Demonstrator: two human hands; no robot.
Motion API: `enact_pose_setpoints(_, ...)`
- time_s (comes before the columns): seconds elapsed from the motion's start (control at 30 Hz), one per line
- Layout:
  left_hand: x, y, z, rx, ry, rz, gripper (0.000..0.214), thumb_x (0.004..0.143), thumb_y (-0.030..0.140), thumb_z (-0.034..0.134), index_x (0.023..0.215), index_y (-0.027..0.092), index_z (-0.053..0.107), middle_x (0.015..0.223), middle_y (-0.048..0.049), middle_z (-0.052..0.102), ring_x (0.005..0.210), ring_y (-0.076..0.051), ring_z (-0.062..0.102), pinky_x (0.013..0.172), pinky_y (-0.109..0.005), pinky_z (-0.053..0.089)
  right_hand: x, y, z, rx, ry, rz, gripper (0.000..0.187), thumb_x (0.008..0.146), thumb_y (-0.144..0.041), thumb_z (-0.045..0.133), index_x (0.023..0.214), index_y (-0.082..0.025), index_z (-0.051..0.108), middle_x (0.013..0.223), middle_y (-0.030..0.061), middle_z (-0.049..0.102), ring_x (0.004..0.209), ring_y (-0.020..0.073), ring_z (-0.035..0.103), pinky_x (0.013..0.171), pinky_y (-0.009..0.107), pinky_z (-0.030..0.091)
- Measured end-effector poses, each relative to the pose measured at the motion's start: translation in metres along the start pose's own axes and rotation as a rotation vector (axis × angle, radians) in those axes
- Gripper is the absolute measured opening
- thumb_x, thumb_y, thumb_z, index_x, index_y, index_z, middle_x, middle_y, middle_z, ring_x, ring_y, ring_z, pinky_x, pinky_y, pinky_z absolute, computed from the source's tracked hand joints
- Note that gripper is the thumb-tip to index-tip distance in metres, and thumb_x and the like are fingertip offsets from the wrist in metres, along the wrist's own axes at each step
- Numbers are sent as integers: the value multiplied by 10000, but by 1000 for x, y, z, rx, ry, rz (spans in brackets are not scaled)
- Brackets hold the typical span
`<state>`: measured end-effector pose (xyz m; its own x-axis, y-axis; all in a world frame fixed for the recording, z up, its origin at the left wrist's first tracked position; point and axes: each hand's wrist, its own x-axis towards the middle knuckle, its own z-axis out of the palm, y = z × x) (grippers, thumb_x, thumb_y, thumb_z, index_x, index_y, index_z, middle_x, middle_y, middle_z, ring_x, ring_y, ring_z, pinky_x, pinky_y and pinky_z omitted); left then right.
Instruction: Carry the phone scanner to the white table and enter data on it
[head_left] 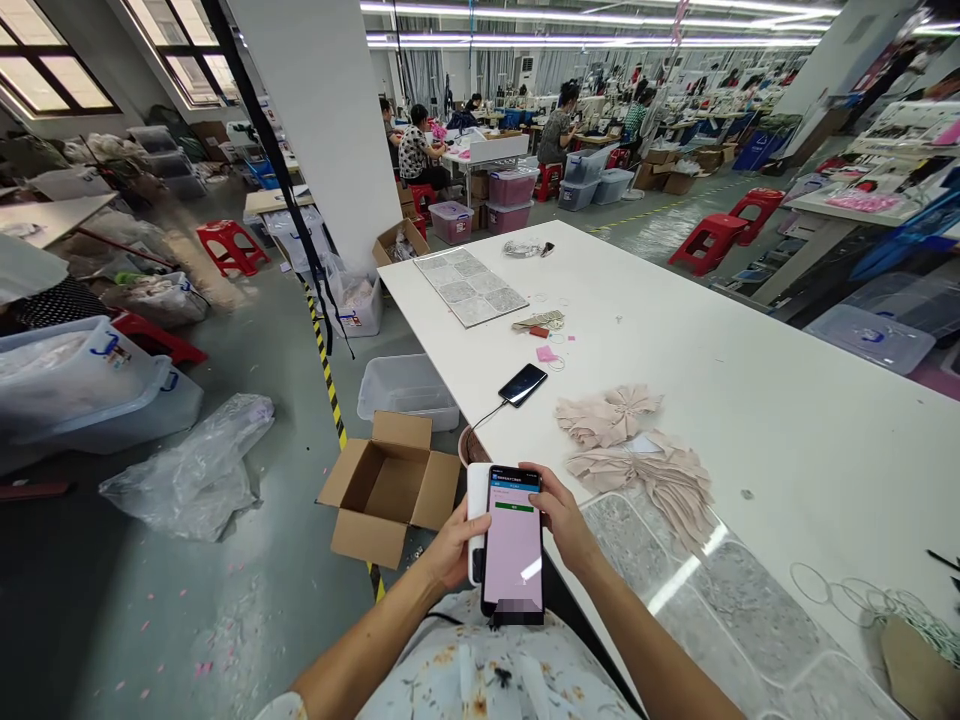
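A smartphone [513,550] with a lit pinkish screen, a blue bar and a green button is held upright in front of my body. My left hand [450,545] grips its left side together with a white slab-like object [477,490], whose exact kind I cannot make out. On the other side, my right hand [562,515] holds the phone's upper right edge, its thumb over the screen. A second phone [523,384], dark and with a cable attached, lies on the white table [712,390]. To the right are gathered beige fabric pieces [637,460].
An open cardboard box [390,490] stands on the floor at left, near a clear plastic bin [409,390]. Grey tile-patterned sheets [471,285] and elastic cords [892,610] lie on the table. Crumpled plastic [199,465] covers some floor. Other people [420,150] sit working farther back.
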<state>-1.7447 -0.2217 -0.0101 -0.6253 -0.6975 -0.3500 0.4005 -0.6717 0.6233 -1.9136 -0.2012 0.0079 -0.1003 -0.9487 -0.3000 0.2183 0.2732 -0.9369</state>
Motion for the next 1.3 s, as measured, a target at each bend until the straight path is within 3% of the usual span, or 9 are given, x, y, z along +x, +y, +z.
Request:
enact_pose_setpoints(0.27,-3,-2,0,27,12,-5,536,677,302,731,1169,205,540,1065,-105,656,967,-253,610,801,-340,460,-6,-5,-1,43,-1,36,533,583,-255,448,1110,-190,498,957,54,632,885,241,563,670,300,439)
enact_pose_setpoints(0.47,-5,-4,-2,14,13,11,537,677,291,726,1171,193,541,1041,-104,666,919,-250,624,751,-331,471,-11,-1,0,34,13,24,555,640,-261,469,1191,-197,445,990,64,606,853,223,568,653,300,450)
enact_pose_setpoints(0.57,-7,-3,-3,-9,46,31,548,679,293,722,1186,196,539,1012,-94,676,872,-228,633,731,-314,474,-23,8,-4,-89,91,-134,493,742,-286,497,1228,-229,440,1156,85,521,889,210,556,692,327,477)
enact_pose_setpoints(0.73,-10,0,-4,-21,68,61,629,677,286,726,1256,206,495,1028,-96,674,887,-219,626,776,-326,475,-47,28,-12,-472,196,-591,304,848,-248,487,1133,-276,589,1229,78,440,1112,243,461,898,403,438)
enact_pose_setpoints(0.9,-10,2,-4,-18,45,66,632,683,275,719,1266,214,484,1071,-103,664,930,-239,622,802,-346,472,-50,30,-7,-593,234,-647,312,849,-202,498,1147,-237,584,1174,111,475,1075,246,488,839,410,490)
enact_pose_setpoints(0.97,-9,2,-4,-27,37,65,612,695,266,708,1263,216,485,1095,-105,656,966,-251,614,838,-369,465,-52,24,-3,-653,199,-805,322,849,-159,481,1146,-226,587,1190,118,463,1085,247,482,832,415,495)
enact_pose_setpoints(1.07,-8,3,-6,-58,47,76,582,703,247,699,1248,215,497,1112,-104,650,1012,-260,601,898,-398,444,-60,17,2,-803,42,-1055,368,817,-87,475,1141,-217,592,1231,124,440,1119,260,461,853,440,481)
enact_pose_setpoints(1.13,-7,4,-7,-73,68,84,569,703,240,697,1238,208,506,1111,-107,651,1016,-263,600,911,-408,439,-65,18,4,-872,-22,-1101,387,805,-67,470,1147,-211,583,1250,125,437,1133,266,458,861,451,477)
enact_pose_setpoints(1.3,-6,4,-12,-87,77,104,550,715,238,689,1233,204,510,1136,-113,643,1046,-272,592,937,-424,425,-65,29,6,-1012,42,-1068,381,830,-95,469,1187,-200,554,1303,134,416,1203,300,405,930,531,427)
